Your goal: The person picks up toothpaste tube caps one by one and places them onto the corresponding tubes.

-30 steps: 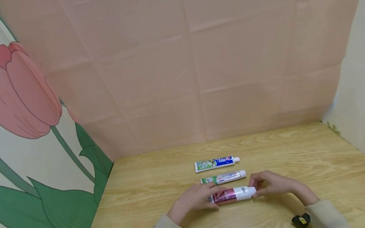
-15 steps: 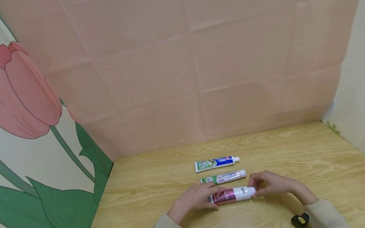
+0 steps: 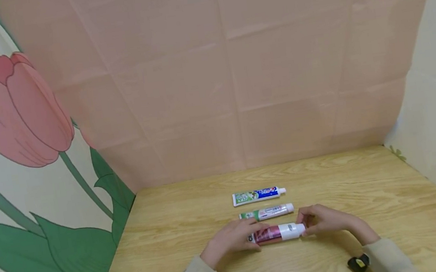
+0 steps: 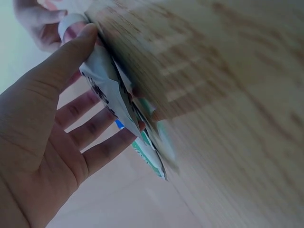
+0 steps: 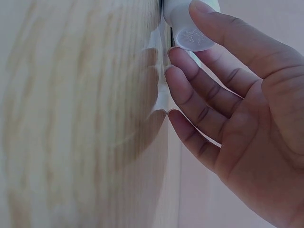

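Observation:
A magenta-and-white toothpaste tube (image 3: 272, 234) lies nearest me on the table, its white cap (image 5: 194, 37) pointing right. My left hand (image 3: 235, 236) holds the tube's tail end. In the left wrist view the thumb lies along one side of the crimped white tail (image 4: 107, 80), and the fingers reach round the other. My right hand (image 3: 324, 219) pinches the cap between thumb and index finger, its other fingertips down at the tabletop. Just behind lies a green-and-white toothpaste tube (image 3: 273, 211), partly covered by my left hand. Farther back is a blue-and-green toothpaste tube (image 3: 256, 195).
The wood-grain table (image 3: 177, 205) ends at a pink cloth backdrop (image 3: 236, 83). Walls with painted flowers rise on the left and right sides. A black strap device (image 3: 359, 264) sits at my right wrist.

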Available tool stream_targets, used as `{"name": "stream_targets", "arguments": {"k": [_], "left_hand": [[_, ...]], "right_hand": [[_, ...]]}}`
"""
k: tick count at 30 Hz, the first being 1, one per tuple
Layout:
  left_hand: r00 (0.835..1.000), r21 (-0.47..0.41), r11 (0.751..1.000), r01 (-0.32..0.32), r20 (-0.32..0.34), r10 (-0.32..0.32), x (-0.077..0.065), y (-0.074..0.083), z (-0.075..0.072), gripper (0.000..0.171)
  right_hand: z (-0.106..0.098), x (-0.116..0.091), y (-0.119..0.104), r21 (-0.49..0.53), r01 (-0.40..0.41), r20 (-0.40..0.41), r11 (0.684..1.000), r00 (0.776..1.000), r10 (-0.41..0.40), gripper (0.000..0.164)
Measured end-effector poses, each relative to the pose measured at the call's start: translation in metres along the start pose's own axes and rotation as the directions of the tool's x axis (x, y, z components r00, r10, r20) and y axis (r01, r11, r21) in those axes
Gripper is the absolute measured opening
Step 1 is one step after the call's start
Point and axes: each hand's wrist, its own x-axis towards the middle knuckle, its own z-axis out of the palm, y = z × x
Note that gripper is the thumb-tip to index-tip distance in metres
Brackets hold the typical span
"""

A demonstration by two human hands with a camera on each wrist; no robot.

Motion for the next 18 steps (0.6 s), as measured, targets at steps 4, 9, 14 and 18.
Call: {"name": "stream_targets", "arguments": {"k": [4, 9, 14, 18], "left_hand": [[1.000, -0.012, 1.000, 0.008, 0.008, -0.008, 0.0003, -0.0008, 0.0018, 0.066], [1.000, -0.021, 1.000, 0.015, 0.011, -0.015, -0.0012, -0.0012, 0.0025, 0.065], [1.000, -0.023, 1.000, 0.019, 0.005, -0.018, -0.0032, 0.0000, 0.0009, 0.063], [1.000, -0.001, 1.000, 0.010, -0.019, -0.010, -0.0047, 0.0004, -0.0008, 0.061]], "right_hand": [[0.0017, -0.0005, 0.0018, 0.013, 0.000, -0.003, 1.000, 1.000, 0.000, 0.020], [0.0028, -0.0003, 0.0019, 0.020, 0.005, 0.004, 1.000, 1.000, -0.005, 0.022], [0.0020, 0.0001, -0.0002, -0.009, 0.005, 0.007, 1.000, 1.000, -0.005, 0.024], [0.0017, 0.0018, -0.0025, -0.051, 0.005, -0.016, 0.999, 1.000, -0.006, 0.024]]}}
